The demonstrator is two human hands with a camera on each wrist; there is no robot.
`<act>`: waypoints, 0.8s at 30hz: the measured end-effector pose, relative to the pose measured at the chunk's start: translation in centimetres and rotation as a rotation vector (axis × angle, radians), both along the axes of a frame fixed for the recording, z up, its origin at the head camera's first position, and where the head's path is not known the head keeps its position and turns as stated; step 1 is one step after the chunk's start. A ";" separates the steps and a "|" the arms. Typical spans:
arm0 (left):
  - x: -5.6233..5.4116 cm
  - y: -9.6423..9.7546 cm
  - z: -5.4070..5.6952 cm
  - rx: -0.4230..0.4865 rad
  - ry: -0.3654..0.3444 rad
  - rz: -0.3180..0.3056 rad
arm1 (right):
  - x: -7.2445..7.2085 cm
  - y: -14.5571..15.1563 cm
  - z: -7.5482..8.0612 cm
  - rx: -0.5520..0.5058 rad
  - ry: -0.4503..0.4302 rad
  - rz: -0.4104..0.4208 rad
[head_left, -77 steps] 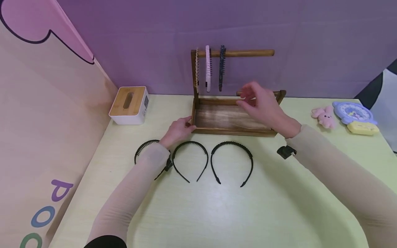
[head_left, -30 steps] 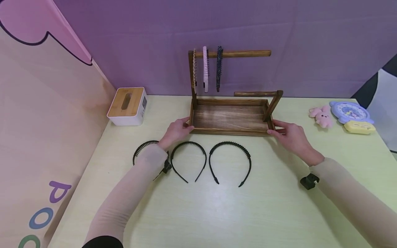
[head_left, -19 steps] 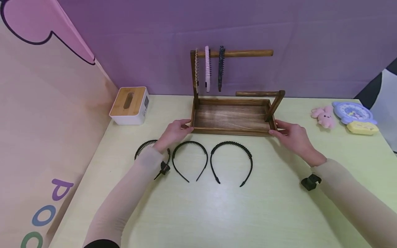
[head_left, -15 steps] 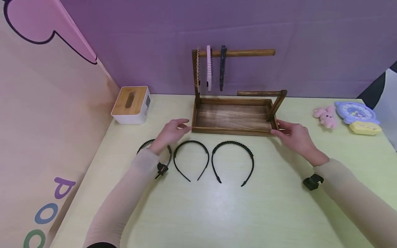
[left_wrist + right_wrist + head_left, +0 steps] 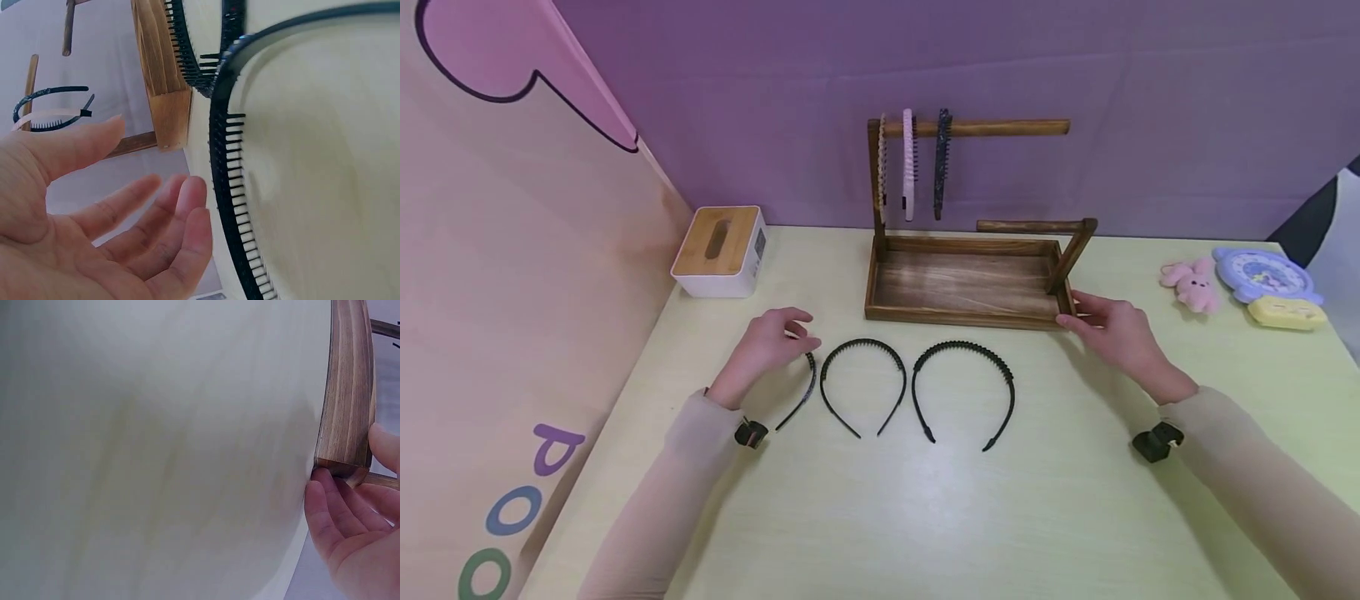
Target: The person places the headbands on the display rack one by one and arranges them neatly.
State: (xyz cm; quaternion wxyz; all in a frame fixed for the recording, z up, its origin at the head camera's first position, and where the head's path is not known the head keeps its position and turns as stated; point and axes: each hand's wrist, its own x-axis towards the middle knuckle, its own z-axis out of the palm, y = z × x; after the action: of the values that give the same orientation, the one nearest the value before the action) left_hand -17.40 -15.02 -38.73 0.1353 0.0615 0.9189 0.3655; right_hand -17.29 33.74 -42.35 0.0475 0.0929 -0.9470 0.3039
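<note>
My left hand (image 5: 766,346) hovers over the leftmost black toothed headband (image 5: 811,379) and hides part of it. In the left wrist view, the fingers are loosely bent and hold nothing, beside the headband's toothed band (image 5: 220,169). My right hand (image 5: 1116,337) grips the front right corner of a wooden rack (image 5: 962,318), thumb on the front and fingers at its end. A middle black headband (image 5: 864,342) and a right black headband (image 5: 962,345) lie on the table. From the rack's upper bar hang a beige headband (image 5: 882,167), a pink headband (image 5: 908,167) and a dark headband (image 5: 941,167).
A tissue box (image 5: 715,250) with a wooden lid stands at the back left. Toward the back right lie a pink plush toy (image 5: 1195,287), a blue clock-like item (image 5: 1266,275) and a yellow item (image 5: 1287,312). The rack's lower bar (image 5: 1028,226) points left.
My right hand came down from above the tray to the rack's right corner. My left hand let go of the rack's left corner and moved left and nearer, over the leftmost headband.
</note>
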 end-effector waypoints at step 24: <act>4.1 0.0 -1.9 -0.247 -0.070 -0.014 | 0.1 0.0 0.0 -0.024 0.001 -0.002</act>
State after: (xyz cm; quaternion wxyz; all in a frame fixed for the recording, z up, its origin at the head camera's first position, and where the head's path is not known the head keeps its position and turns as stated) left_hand -13.31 -14.99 -40.68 0.1762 0.0382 0.9512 0.2503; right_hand -17.16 33.72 -42.35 0.0493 0.0918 -0.9433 0.3152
